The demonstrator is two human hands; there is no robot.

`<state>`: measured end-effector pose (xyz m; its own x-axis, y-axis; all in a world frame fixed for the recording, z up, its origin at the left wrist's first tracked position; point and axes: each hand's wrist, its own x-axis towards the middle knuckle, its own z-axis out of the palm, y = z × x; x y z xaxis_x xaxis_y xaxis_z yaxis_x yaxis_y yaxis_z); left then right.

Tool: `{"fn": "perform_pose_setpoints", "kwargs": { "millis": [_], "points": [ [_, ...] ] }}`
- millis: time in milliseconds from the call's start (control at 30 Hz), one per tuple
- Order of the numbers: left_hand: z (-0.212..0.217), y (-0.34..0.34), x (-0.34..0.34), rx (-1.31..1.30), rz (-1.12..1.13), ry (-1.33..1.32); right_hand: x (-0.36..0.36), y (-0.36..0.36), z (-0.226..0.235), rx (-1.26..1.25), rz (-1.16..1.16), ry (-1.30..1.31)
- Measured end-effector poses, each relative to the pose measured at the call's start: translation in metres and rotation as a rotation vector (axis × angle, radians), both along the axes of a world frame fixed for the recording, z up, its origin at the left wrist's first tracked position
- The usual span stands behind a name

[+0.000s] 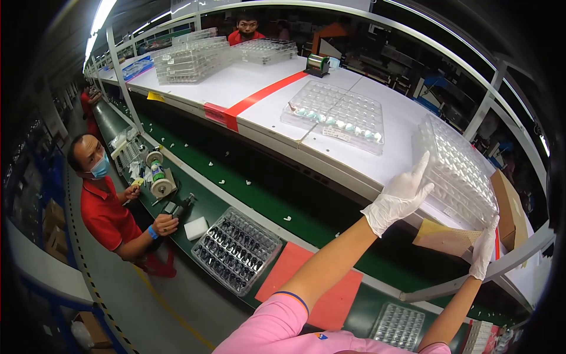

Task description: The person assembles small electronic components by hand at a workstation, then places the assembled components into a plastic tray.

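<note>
The gloved left hand (400, 197), thumb and forefinger spread open, lies against the left side of a stack of clear trays (460, 168) on the white surface (274, 125); the gloved right hand (484, 255) reaches the stack's near right corner, its fingers' grip unclear.

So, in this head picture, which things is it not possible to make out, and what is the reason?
In the head view:
Right hand: whether it grips the tray stack; the hand itself hides part.
Tray stack: its contents, obscured by glare and clear plastic.
Red sheet: its middle, covered by the left forearm.
White scraps: too small to identify.
Person at the back: lower body, hidden behind trays.
</note>
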<state>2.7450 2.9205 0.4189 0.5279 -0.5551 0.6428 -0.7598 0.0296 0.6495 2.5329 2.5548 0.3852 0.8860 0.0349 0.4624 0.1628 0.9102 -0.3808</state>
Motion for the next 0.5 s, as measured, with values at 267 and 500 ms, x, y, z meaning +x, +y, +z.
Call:
{"fn": "perform_pose_setpoints", "kwargs": {
  "millis": [267,500],
  "points": [
    [-0.004,-0.008,0.002,-0.12,0.021,-0.065,0.004,0.066,0.027,-0.862,-1.242,0.484],
    [-0.005,-0.008,0.003,-0.122,0.037,-0.089,0.007,0.069,0.027,-0.991,-1.377,0.498]
  ]
}}
